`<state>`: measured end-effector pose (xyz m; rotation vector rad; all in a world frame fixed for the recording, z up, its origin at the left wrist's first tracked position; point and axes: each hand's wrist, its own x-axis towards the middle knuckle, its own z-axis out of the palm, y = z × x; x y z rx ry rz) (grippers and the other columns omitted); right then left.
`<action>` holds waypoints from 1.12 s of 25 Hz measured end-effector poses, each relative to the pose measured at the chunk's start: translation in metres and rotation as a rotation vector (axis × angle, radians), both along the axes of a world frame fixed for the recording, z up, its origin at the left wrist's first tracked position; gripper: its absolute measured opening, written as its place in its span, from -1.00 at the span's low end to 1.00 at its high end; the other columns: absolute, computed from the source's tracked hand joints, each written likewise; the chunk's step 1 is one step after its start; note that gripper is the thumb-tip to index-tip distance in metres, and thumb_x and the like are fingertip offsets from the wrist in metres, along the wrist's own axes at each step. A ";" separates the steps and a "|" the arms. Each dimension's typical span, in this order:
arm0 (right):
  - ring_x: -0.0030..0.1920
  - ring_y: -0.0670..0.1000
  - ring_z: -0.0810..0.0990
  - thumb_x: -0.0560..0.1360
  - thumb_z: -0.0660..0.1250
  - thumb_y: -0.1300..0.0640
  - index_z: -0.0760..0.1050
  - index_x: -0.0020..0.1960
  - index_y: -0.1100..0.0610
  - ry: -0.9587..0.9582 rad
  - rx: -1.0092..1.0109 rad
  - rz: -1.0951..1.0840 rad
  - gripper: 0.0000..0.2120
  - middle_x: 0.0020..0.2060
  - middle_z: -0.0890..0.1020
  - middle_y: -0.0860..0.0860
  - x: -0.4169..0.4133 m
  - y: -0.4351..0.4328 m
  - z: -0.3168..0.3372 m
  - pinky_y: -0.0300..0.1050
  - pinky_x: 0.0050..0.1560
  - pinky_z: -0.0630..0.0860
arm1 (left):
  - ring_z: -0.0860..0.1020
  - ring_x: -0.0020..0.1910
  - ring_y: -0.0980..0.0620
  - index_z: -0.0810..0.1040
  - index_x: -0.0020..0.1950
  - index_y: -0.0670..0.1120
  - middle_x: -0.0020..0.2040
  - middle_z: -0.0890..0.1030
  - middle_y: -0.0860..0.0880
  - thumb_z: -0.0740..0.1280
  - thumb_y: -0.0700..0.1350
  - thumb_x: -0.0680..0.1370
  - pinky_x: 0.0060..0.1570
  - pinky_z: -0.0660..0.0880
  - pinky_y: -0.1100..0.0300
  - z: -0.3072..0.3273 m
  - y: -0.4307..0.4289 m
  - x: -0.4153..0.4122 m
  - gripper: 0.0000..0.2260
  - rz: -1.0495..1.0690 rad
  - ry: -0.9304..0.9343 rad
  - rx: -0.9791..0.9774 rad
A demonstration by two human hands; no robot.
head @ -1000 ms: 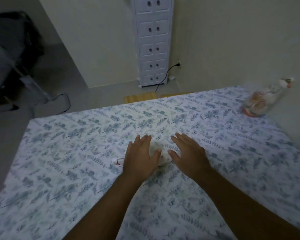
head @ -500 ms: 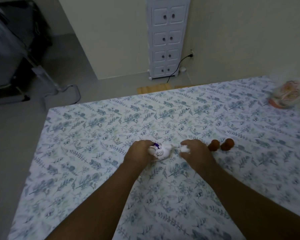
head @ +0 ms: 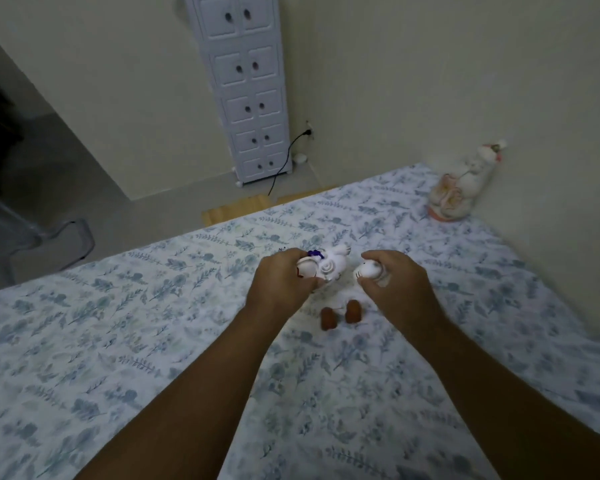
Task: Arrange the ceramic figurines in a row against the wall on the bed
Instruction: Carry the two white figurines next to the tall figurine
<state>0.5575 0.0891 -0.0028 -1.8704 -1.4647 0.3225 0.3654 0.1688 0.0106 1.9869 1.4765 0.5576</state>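
Observation:
My left hand (head: 280,285) grips a white ceramic figurine with a purple bow (head: 328,268), held just above the bed (head: 118,323). My right hand (head: 394,282) is closed around a small round white figurine (head: 368,270). Two small brown figurines (head: 340,315) stand on the sheet just below and between my hands. A taller white and pink figurine (head: 463,183) stands upright against the wall (head: 465,81) at the bed's far right corner.
The bed has a floral sheet; its far edge runs from left to upper right. Beyond it are a white drawer tower (head: 250,88), a black cable and wall socket (head: 302,136), a wooden floor mat (head: 236,209) and a grey stand base (head: 49,244) on the floor.
Both hands have closed on white figurines and lifted them off the sheet. The two brown figurines, hidden a second ago, now show below the hands. The camera has shifted.

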 end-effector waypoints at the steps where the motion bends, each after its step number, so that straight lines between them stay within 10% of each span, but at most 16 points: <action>1: 0.05 0.07 0.64 0.34 0.57 0.30 0.66 0.13 0.22 -0.015 -0.002 -0.019 -0.64 0.04 0.70 0.10 0.026 -0.002 -0.002 -0.29 0.10 0.39 | 0.60 -0.16 0.11 0.70 0.11 -0.02 -0.06 0.73 0.03 0.62 0.01 0.34 -0.16 0.53 0.27 -0.002 0.002 0.028 -0.63 -0.022 0.002 -0.009; 7: 0.01 -0.14 0.50 0.39 0.56 0.23 0.62 0.21 0.13 0.052 -0.104 -0.184 -0.60 0.10 0.68 0.05 0.182 -0.020 -0.047 -0.30 0.05 0.39 | 0.64 -0.10 0.02 0.70 0.09 -0.05 -0.04 0.73 -0.03 0.60 0.00 0.37 -0.11 0.56 0.16 -0.039 0.010 0.198 -0.67 -0.157 0.003 -0.032; 14: 0.14 0.09 0.61 0.44 0.52 0.21 0.60 0.23 0.21 0.082 -0.151 -0.190 -0.62 0.14 0.67 0.12 0.280 -0.022 -0.090 -0.20 0.10 0.47 | 0.65 -0.06 -0.07 0.70 0.09 -0.09 -0.04 0.73 -0.09 0.54 -0.07 0.41 -0.11 0.55 0.11 -0.081 0.023 0.335 -0.72 -0.236 -0.007 -0.007; 20: 0.19 0.12 0.56 0.42 0.53 0.21 0.58 0.23 0.17 0.129 -0.134 -0.156 -0.61 0.15 0.63 0.11 0.291 -0.030 -0.115 -0.02 0.12 0.57 | 0.66 -0.14 0.05 0.69 0.10 -0.04 -0.08 0.74 0.01 0.61 -0.03 0.35 -0.13 0.58 0.19 -0.099 0.023 0.357 -0.65 -0.222 -0.092 0.003; 25: 0.06 0.01 0.55 0.31 0.63 0.18 0.61 0.11 0.17 0.182 -0.083 -0.232 -0.59 0.01 0.62 0.02 0.288 -0.025 -0.126 -0.35 0.00 0.46 | 0.61 -0.13 0.35 0.69 0.14 -0.03 -0.07 0.71 0.13 0.65 -0.02 0.33 -0.10 0.51 0.45 -0.112 0.018 0.344 -0.58 -0.158 -0.251 -0.135; 28: 0.03 0.02 0.58 0.32 0.63 0.14 0.61 0.15 0.17 0.237 -0.113 -0.310 -0.56 0.03 0.65 0.06 0.285 -0.023 -0.127 -0.11 -0.01 0.57 | 0.66 -0.06 0.25 0.68 0.18 -0.06 0.00 0.74 0.07 0.65 -0.06 0.34 -0.02 0.56 0.35 -0.113 0.016 0.341 -0.56 -0.149 -0.287 -0.190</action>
